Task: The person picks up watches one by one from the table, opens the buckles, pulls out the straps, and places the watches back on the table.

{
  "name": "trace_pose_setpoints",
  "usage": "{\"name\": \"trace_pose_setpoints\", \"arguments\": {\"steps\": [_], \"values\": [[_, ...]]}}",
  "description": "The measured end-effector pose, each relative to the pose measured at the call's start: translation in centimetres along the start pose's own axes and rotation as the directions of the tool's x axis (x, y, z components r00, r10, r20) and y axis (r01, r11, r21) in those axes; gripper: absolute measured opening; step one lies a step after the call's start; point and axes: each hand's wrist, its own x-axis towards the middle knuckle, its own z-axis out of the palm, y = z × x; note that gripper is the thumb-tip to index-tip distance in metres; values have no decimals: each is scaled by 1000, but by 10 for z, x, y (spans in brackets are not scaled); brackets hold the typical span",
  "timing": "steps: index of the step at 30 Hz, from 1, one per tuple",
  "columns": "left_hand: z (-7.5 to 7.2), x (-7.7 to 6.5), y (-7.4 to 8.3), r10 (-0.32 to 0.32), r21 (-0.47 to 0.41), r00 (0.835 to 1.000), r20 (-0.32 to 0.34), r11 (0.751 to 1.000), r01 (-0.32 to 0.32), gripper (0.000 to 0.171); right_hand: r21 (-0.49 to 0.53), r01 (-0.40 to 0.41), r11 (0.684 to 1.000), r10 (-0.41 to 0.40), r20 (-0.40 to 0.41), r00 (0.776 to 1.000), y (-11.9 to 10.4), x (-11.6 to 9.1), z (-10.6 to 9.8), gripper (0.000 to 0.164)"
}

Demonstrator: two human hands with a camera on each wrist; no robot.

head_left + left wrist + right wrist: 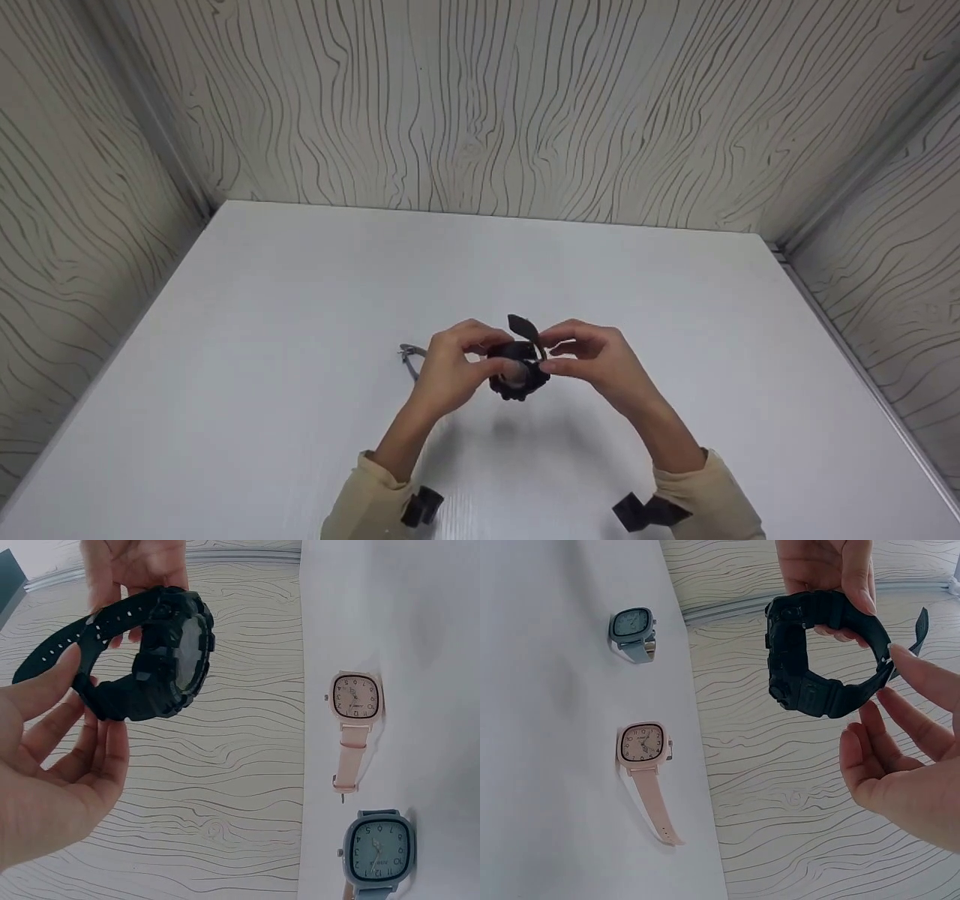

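Observation:
A chunky black wristwatch (pixel 517 386) is held above the white table between both hands. My left hand (pixel 454 367) grips it from the left, with the thumb on the strap (pixel 112 619) in the left wrist view. From the other side my right hand (pixel 592 364) pinches the band near the buckle (pixel 885 664). The two strap halves meet in a loop, and the pointed strap end (pixel 523 327) sticks up past the fingers. On the table below lie a pink square-faced watch (pixel 641 742) and a blue-grey one (pixel 631 624).
The white table (pixel 300 300) ends at walls with a wood-grain pattern (pixel 465 112) at the back and both sides. A grey strap (pixel 409 358) shows partly beside my left hand. Both forearms have beige sleeves (pixel 367 499) with black wrist mounts.

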Motion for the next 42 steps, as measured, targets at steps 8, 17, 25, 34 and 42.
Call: {"name": "trace_pose_setpoints", "arguments": {"steps": [8, 17, 25, 34, 42], "values": [[0, -2, -1, 0, 11, 1000, 0, 1000, 0, 21, -39, 42, 998, -40, 39, 998, 0, 0, 0, 25], [1, -3, 0, -16, 12, 1000, -11, 1000, 16, 20, -78, 49, 996, -46, 36, 998, 0, 0, 1, 22], [1, -4, 0, 8, 7, 999, -33, 1000, -8, 19, -98, 58, 994, -59, -12, 998, 2, 0, 3, 20], [3, -5, -1, 42, 43, 998, -49, 998, -40, 17, -142, 49, 989, -61, -82, 995, -15, -1, 12, 16], [3, -5, 0, 44, -4, 996, -74, 999, -45, 18, -132, 63, 989, -74, -82, 994, -16, -2, 10, 18]]}}
